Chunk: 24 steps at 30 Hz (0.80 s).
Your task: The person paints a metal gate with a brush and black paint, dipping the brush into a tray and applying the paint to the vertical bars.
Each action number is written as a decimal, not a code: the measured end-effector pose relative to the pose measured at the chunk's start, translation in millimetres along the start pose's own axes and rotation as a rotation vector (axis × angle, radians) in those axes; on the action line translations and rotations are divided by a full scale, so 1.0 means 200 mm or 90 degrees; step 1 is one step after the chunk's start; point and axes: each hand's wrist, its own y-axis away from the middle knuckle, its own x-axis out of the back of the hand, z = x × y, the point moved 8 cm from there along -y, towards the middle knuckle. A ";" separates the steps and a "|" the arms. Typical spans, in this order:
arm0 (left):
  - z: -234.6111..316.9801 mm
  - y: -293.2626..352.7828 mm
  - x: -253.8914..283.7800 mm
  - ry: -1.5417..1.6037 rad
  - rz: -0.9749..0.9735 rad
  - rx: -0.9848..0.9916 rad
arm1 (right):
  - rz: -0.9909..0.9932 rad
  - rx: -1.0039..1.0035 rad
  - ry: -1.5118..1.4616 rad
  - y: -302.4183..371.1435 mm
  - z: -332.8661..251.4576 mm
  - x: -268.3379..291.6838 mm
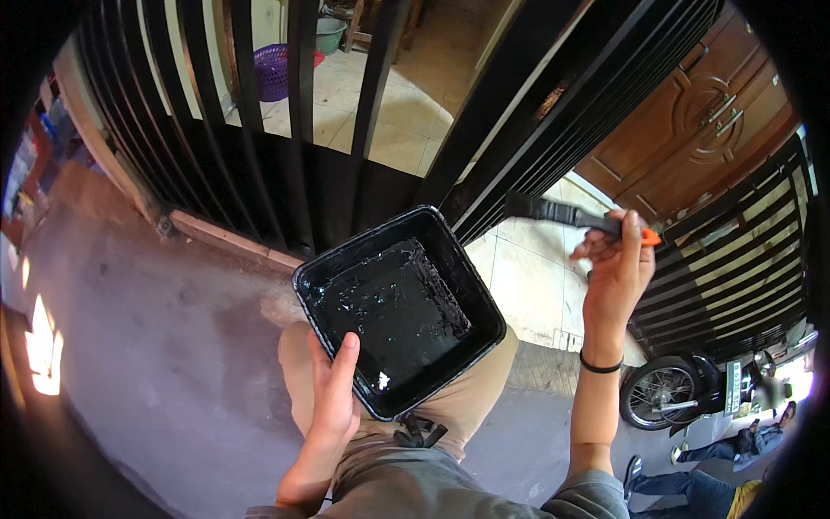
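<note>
A grey shirt (pixel 406 480) is nearest, at six o'clock; a black slatted gate (pixel 346 190) blocks ten to one, a motorcycle (pixel 711 381) four. Left grip (pixel 333 394) clamps the central paint tray (pixel 458 281); right grip (pixel 620 251), near two-thirty, clamps a paintbrush (pixel 560 213) (orange-tipped handle (pixel 650 237)), bristles (pixel 521 206) toward nine, long axis nine-to-three.

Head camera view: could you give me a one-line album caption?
Beside a black barred gate, the left hand holds a black tray and the right hand a dark-bristled brush.

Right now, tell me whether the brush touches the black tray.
Apart: in the head view, gate bars show through the gap between brush and black tray.
</note>
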 end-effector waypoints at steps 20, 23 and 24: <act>0.12 0.01 0.39 0.023 0.049 -0.037 | -0.428 0.841 0.918 0.28 -0.14 -0.78; 0.14 0.03 0.41 0.056 0.045 -0.027 | -0.448 0.748 0.769 0.32 -0.14 -0.78; 0.15 0.04 0.42 0.064 0.048 -0.021 | -0.421 0.683 0.753 0.29 -0.16 -0.78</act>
